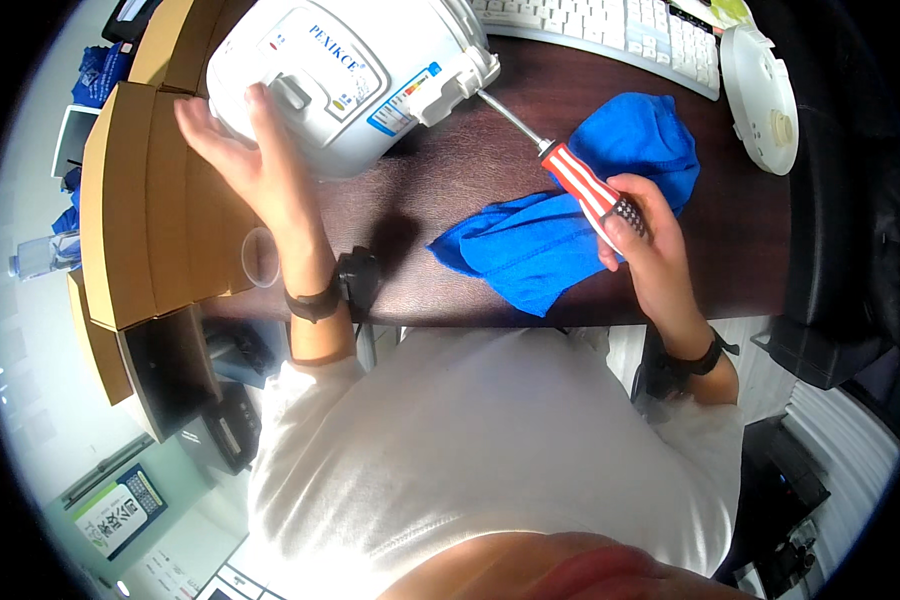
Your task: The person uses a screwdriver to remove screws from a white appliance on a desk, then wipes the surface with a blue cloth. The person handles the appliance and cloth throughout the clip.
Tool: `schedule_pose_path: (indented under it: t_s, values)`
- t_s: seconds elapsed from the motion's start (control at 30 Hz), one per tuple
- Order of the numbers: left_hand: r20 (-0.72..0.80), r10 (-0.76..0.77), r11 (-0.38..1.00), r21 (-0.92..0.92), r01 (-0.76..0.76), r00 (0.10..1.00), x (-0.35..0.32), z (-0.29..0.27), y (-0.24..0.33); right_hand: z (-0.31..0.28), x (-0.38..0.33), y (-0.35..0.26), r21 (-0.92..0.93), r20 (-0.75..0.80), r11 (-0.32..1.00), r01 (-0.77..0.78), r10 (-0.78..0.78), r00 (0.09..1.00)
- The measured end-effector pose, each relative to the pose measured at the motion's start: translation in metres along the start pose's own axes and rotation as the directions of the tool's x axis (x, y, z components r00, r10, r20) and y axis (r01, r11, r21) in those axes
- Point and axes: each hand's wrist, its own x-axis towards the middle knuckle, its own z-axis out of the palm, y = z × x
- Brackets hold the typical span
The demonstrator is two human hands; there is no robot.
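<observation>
A white rice cooker [345, 75] lies tipped on the dark table at the upper left. A small white hinge-like bracket [452, 90] sticks out at its right end. My left hand [255, 155], fingers stretched and spread, is against the cooker's near left side. In my right hand [645, 235] is a screwdriver [582, 185] with a red and white striped handle and a starred end. Its metal shaft points up and left, and the tip meets the bracket; the exact contact is too small to see. Below the screwdriver lies a crumpled blue cloth [530, 250].
A white keyboard [610, 35] lies along the table's far side. Right of it is a white oval plastic cover [755, 100]. Cardboard boxes [135, 200] stand at the left edge, with a clear round cup [261, 258] beside them. A black chair [840, 250] is at the right.
</observation>
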Motion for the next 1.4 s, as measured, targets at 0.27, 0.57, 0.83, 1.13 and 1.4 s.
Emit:
schedule_pose_path:
  t_s: [0.27, 0.57, 0.83, 1.13, 1.4]
  values:
    - [0.151, -0.075, 0.989, -0.117, 0.093, 0.986, -0.049, -0.011, -0.057, -0.002, 0.001, -0.001, -0.038, 0.018, 0.999, -0.009, 0.009, 1.0]
    - [0.21, -0.16, 0.89, -0.392, 0.233, 0.964, -0.049, -0.005, -0.074, 0.002, 0.005, -0.006, -0.042, 0.136, 0.984, -0.175, 0.179, 0.974]
    - [0.237, -0.226, 0.842, -0.44, 0.312, 0.945, -0.033, -0.002, -0.071, 0.002, 0.013, -0.001, 0.367, 0.271, 0.828, -0.423, 0.339, 0.901]
    - [0.246, -0.199, 0.86, -0.421, 0.29, 0.949, -0.029, 0.001, -0.075, 0.03, 0.003, 0.011, -0.455, -0.055, 0.878, 0.149, -0.195, 0.979]
    - [0.27, -0.163, 0.879, -0.397, 0.264, 0.949, -0.032, 0.0, -0.08, 0.016, 0.009, 0.024, -0.023, -0.09, 0.979, -0.202, 0.199, 0.976]
